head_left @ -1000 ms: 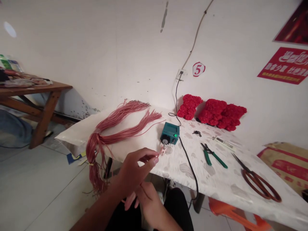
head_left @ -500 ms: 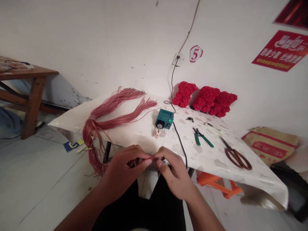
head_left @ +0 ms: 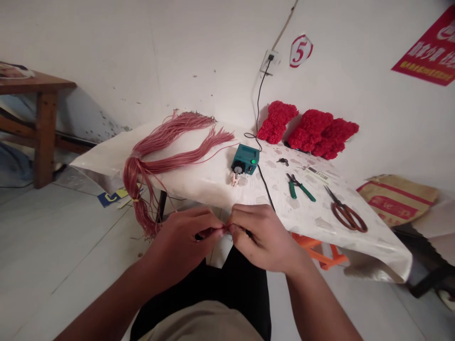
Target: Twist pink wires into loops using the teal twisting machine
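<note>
My left hand (head_left: pixel 190 239) and my right hand (head_left: pixel 263 237) meet fingertip to fingertip over my lap, in front of the table edge. Both are pinched on something small and reddish between them, mostly hidden by the fingers. Beyond them on the table stands a small green machine (head_left: pixel 246 158) with a lit green button and a pale pink piece (head_left: pixel 235 178) at its front. A large bundle of pink cords (head_left: pixel 167 166) lies to the left, its tied end hanging over the edge.
Green-handled pliers (head_left: pixel 300 188), scissors (head_left: pixel 344 210) and a small dark object (head_left: pixel 283 161) lie on the right of the table (head_left: pixel 320 237). Red fluffy pieces (head_left: pixel 322 133) rest near the wall. A black cable runs to the socket. An orange stool (head_left: pixel 322 251) stands below.
The camera view has shifted, so the table sits higher in the picture. My right hand's fingers are curled in more tightly, and both hands stay together at their fingertips.
</note>
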The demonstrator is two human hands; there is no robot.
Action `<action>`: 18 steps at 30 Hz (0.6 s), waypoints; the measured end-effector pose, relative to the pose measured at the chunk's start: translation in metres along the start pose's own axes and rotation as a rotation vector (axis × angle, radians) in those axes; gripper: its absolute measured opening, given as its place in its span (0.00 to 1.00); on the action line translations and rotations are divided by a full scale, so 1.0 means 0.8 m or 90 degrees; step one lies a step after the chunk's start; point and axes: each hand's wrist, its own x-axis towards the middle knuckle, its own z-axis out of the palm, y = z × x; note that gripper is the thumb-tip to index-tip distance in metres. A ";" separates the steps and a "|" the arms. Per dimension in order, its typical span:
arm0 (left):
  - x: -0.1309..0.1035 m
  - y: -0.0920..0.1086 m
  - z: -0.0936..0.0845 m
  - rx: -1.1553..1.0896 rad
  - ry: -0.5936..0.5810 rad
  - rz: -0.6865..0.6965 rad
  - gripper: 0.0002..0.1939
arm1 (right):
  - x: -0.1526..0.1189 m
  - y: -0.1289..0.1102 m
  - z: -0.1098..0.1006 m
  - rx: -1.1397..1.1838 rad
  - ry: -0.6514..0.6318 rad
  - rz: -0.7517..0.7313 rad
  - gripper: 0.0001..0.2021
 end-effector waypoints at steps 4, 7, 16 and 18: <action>-0.001 0.000 0.000 0.029 -0.018 0.005 0.10 | 0.000 -0.001 -0.001 -0.007 -0.016 0.002 0.10; 0.000 0.000 0.000 0.046 -0.017 0.015 0.11 | -0.001 -0.001 -0.002 -0.010 -0.029 0.013 0.10; -0.003 -0.002 0.003 0.037 -0.006 0.042 0.11 | -0.003 0.004 -0.002 0.008 -0.038 0.033 0.11; -0.004 -0.004 0.004 0.033 0.001 0.033 0.10 | -0.004 0.005 -0.001 0.007 -0.033 0.027 0.11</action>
